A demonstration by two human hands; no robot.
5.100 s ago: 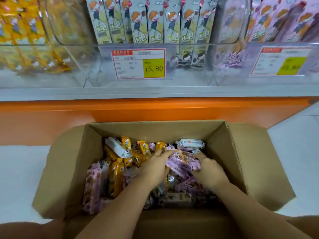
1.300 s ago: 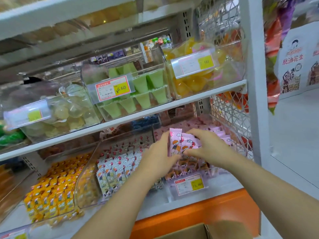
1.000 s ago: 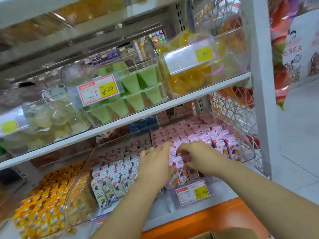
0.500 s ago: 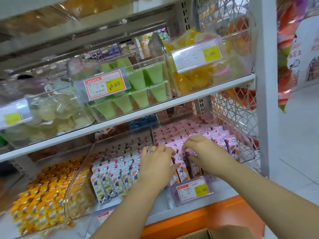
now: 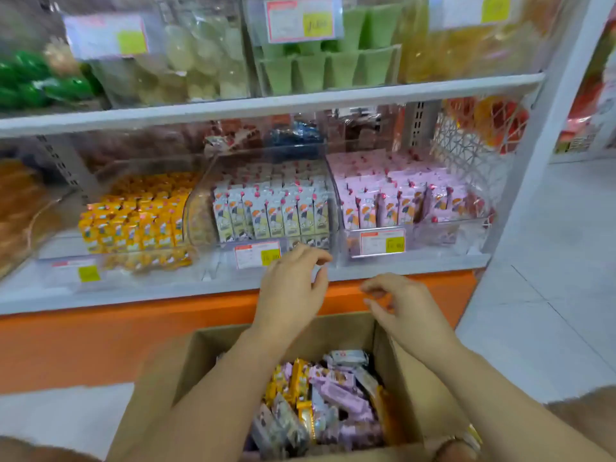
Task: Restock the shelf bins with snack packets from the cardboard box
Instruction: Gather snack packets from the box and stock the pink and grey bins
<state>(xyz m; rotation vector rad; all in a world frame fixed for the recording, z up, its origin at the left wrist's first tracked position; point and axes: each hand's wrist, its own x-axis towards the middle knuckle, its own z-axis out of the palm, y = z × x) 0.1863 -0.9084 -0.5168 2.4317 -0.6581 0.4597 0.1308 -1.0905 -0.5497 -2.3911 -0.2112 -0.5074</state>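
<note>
An open cardboard box (image 5: 196, 358) on the floor holds mixed pink, yellow and grey snack packets (image 5: 336, 395). Both my hands hover above its far edge, in front of the orange shelf base. My left hand (image 5: 293, 288) is empty, its fingers loosely curled. My right hand (image 5: 400, 308) is empty too, fingers relaxed. On the lower shelf stand three clear bins: yellow packets (image 5: 133, 218) at left, grey-white packets (image 5: 270, 211) in the middle, pink packets (image 5: 400, 201) at right.
The upper shelf (image 5: 266, 101) carries bins of green cups (image 5: 326, 65) and pale jellies (image 5: 200, 58). Price tags (image 5: 383, 243) hang on the bin fronts. A white upright post (image 5: 540, 135) ends the shelf at right, with white floor tiles (image 5: 550, 295) beyond.
Both hands have let go of the pink packets, left the pink bin and dropped down to above the box. The view has tilted down, so the box shows again.
</note>
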